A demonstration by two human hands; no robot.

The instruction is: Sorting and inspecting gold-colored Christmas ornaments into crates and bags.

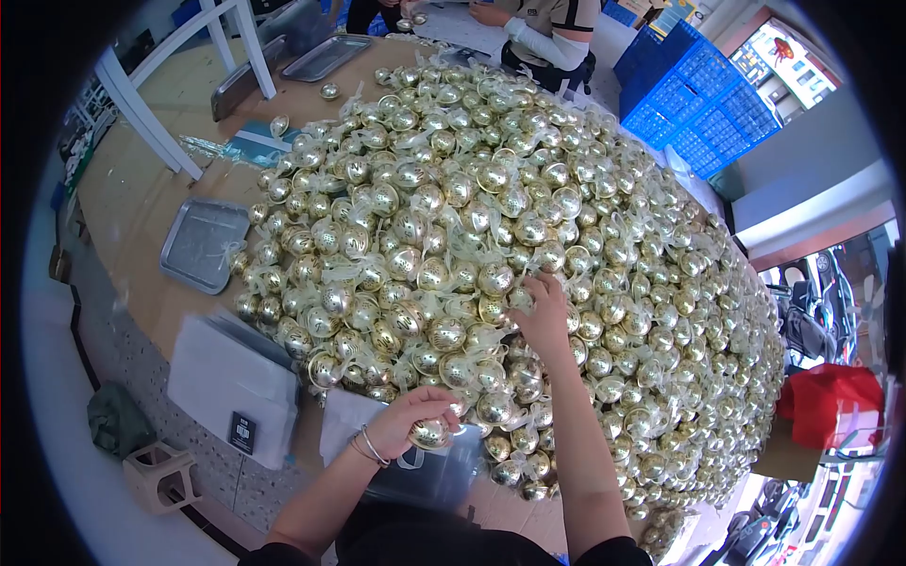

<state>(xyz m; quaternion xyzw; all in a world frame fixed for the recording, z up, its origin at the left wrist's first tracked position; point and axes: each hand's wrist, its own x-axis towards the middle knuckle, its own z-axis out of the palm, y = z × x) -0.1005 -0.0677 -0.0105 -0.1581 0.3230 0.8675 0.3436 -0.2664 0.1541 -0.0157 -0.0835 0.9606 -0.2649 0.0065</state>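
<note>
Gold balls (491, 226) sat in a huge heap over most of the bench (132, 217), filling the middle of the frame. Your left hand (415, 415) was closed around one gold ball (429, 434) at the lower middle. Your right hand (543, 311) reached into the heap, fingers curled on a ball there. Pulling one out could have made others roll down, because they lay loose and stacked. Balls sat right at the near edge and could have dropped. Free room showed only on the left, by the grey tray (198, 243).
</note>
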